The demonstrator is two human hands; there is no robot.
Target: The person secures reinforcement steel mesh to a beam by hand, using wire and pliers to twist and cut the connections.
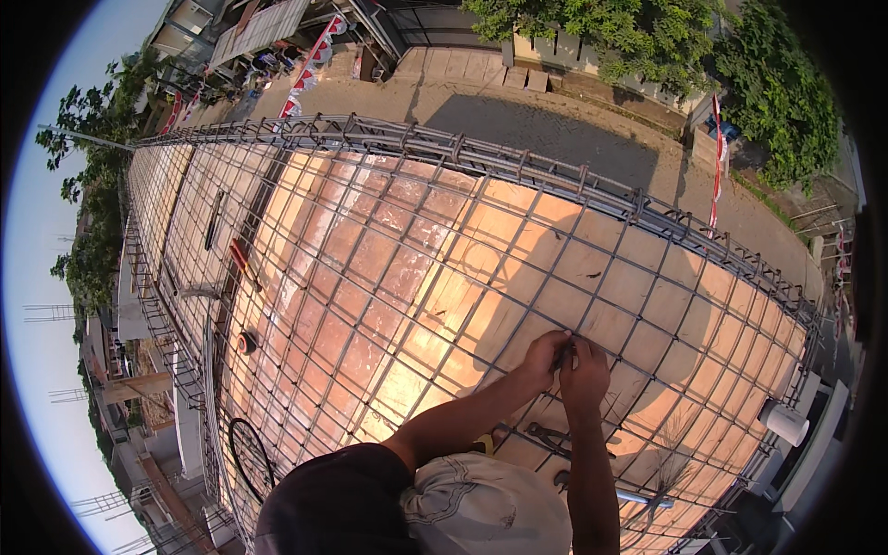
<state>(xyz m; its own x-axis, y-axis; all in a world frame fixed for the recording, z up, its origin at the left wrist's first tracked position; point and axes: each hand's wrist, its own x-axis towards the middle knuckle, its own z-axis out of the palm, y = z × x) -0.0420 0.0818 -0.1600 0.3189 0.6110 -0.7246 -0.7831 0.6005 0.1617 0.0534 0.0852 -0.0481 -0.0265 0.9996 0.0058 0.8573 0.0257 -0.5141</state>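
Note:
Over the grid of steel reinforcing bars (518, 310), my left hand (548, 359) and my right hand (585, 372) meet close together. The fingers of both are closed in a pinch at one spot near a bar crossing. Between them is something small and dark, too hidden to name. Just below my hands, next to my right forearm, a dark pincer-like tool (549, 437) lies among the bars. A bundle of thin wires (670, 474) fans out to the right of that forearm, beside a silver-blue rod (640, 498).
Plywood boards (504, 231) lie under the grid. A thick bar cage (499, 162) edges the far side, with a street (504, 120) below. Red-handled pliers (242, 257), a small round roll (246, 342) and a black loop (250, 449) are at left; a white pipe (786, 422) at right.

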